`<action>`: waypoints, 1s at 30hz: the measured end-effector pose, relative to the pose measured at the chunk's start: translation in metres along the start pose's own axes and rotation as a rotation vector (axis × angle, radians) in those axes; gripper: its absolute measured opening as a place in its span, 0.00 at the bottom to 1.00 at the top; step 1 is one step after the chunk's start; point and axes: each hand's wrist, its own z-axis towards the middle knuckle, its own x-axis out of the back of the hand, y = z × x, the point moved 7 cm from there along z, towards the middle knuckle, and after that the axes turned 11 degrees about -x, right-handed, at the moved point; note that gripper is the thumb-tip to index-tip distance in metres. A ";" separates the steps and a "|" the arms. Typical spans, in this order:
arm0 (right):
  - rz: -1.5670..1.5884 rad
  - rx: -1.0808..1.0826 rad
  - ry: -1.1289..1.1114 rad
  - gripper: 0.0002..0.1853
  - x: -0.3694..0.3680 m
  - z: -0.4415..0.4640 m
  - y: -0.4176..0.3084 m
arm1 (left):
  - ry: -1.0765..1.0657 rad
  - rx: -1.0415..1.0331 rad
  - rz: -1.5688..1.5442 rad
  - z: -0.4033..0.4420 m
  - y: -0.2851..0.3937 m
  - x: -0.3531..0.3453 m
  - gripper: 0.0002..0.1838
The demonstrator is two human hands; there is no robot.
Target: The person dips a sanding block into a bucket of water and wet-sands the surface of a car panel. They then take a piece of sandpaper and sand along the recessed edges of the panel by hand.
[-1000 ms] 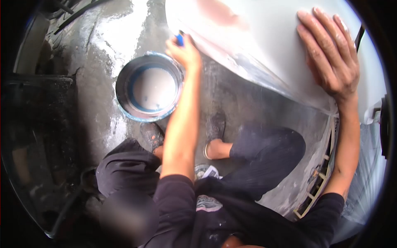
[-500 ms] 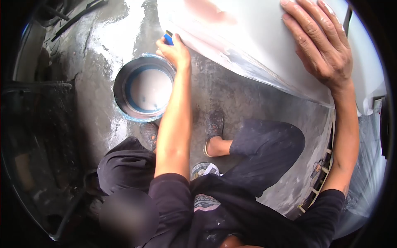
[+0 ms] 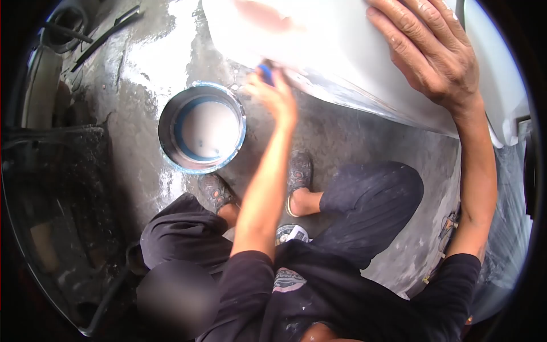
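My left hand [image 3: 273, 94] is pinched around a small blue block with a dark edge [image 3: 265, 74], beside the lower edge of a large pale, glossy panel [image 3: 342, 51]. The hand is blurred, and whether the block touches the panel cannot be made out. My right hand [image 3: 433, 51] lies flat, palm down, on the panel's upper right part, fingers spread and specked with white; its fingertips reach the top of the view. Left of my left forearm, a round dark bucket with a blue-stained rim [image 3: 241, 128] holds cloudy whitish liquid.
Wet grey concrete floor [image 3: 137, 148] surrounds the bucket. My shoes [image 3: 299, 171] are just below and right of it. A small container [image 3: 290, 232] sits between my legs. Dark glossy bodywork [image 3: 57, 199] lies left; clear plastic sheeting [image 3: 504, 222] hangs right. Black strips [image 3: 105, 37] lie upper left.
My left hand first moved left, then swung right and slightly down with the blue block, away from the bucket. My right hand has shifted up and left across the panel in view.
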 end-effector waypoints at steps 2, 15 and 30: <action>0.009 -0.002 0.005 0.07 0.020 0.020 -0.009 | -0.038 -0.021 0.013 -0.033 0.019 -0.001 0.25; -0.479 0.162 -1.062 0.06 0.011 0.038 -0.015 | 0.135 0.111 -0.032 -0.007 0.004 0.003 0.27; -0.341 0.194 -0.744 0.07 0.016 0.035 -0.011 | 0.154 0.114 -0.059 0.026 -0.027 0.002 0.25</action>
